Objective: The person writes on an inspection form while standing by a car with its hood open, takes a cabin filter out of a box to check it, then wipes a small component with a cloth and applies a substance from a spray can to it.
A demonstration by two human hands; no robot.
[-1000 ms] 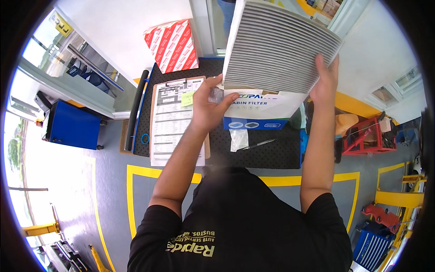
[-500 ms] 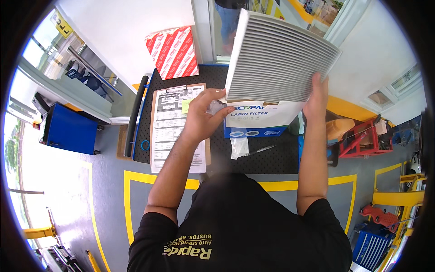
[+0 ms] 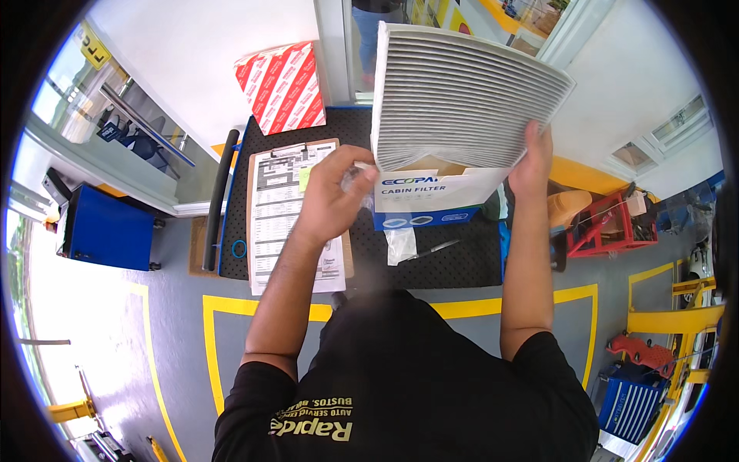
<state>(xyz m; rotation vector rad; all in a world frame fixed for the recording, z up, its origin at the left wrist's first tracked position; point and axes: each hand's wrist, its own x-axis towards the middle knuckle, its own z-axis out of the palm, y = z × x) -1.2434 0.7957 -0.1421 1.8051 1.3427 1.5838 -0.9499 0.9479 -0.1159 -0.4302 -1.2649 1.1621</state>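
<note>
A grey pleated cabin filter with a white border stands tilted above a white and blue carton. Its lower edge bows upward at the carton's opening, where some brown inner cardboard shows. My right hand is closed around the filter's right edge, thumb on the pleated face. At the filter's lower left corner, by the carton's top corner, the fingers of my left hand are pinched together. Crumpled clear plastic shows by the left palm. How far the filter reaches into the carton is hidden.
The carton rests on a black perforated cart top. A clipboard with a form lies left, a red and white striped box behind it. A white paper piece and a pen lie in front. A red stand is at right.
The filter has tipped and its lower edge now bows at the carton's opening. My left thumb has drawn back from the carton's front to its corner. The view has shifted slightly.
</note>
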